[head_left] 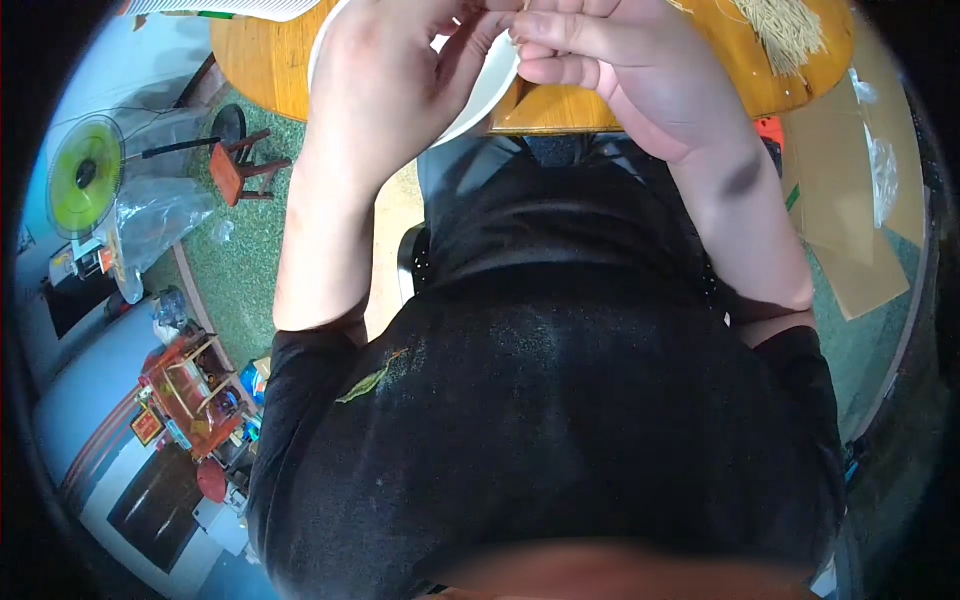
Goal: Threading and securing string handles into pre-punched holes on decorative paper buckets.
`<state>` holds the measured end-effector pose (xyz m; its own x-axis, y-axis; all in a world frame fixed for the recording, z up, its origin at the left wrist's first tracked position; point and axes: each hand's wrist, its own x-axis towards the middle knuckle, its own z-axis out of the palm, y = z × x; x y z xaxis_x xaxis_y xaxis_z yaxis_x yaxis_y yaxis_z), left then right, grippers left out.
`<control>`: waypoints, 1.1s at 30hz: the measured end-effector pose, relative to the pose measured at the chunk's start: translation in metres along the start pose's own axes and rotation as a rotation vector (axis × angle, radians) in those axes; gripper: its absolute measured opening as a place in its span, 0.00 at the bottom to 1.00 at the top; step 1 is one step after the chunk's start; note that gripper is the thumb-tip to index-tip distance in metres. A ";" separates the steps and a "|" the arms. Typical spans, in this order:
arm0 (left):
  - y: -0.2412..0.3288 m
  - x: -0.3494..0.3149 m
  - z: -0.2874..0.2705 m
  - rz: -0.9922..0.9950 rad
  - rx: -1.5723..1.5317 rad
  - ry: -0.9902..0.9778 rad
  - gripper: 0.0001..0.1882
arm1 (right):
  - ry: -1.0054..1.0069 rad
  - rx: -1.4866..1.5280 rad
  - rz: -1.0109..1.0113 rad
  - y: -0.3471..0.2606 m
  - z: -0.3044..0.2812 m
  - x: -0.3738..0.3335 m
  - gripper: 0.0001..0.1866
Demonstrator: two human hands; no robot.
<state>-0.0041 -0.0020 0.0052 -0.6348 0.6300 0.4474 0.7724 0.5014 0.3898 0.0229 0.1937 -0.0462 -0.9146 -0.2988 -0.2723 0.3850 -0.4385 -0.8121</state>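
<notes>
Up at the round orange-brown wooden bench (pixel 258 62), the left hand (pixel 385 80) bends its fingers over a white, round-rimmed bowl (pixel 487 100) by the near edge! The right hand (pixel 645 65) curls in, fingertips close to the left's; whether either grips anything, I can't tell. Thin beige sticks (pixel 782 32) lie bundled at right.

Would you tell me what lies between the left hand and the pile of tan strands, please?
In the head view: part of the white bowl, the right hand, then wooden tabletop.
</notes>
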 end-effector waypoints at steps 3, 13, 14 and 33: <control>0.008 0.000 0.003 -0.249 -0.339 -0.014 0.10 | -0.004 0.014 -0.012 0.002 -0.003 0.001 0.12; 0.001 -0.005 0.003 -0.527 -0.708 -0.049 0.15 | 0.026 0.069 -0.015 0.007 0.000 -0.002 0.11; 0.002 -0.005 0.003 -0.529 -0.707 -0.048 0.15 | 0.025 0.073 -0.019 0.008 0.000 -0.002 0.11; 0.005 -0.006 0.005 -0.522 -0.775 -0.075 0.14 | 0.009 -0.412 -0.366 0.003 0.003 -0.014 0.02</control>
<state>0.0036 -0.0006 0.0000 -0.8732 0.4868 0.0223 0.1438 0.2137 0.9662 0.0370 0.1942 -0.0439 -0.9815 -0.1809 0.0630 -0.0369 -0.1440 -0.9889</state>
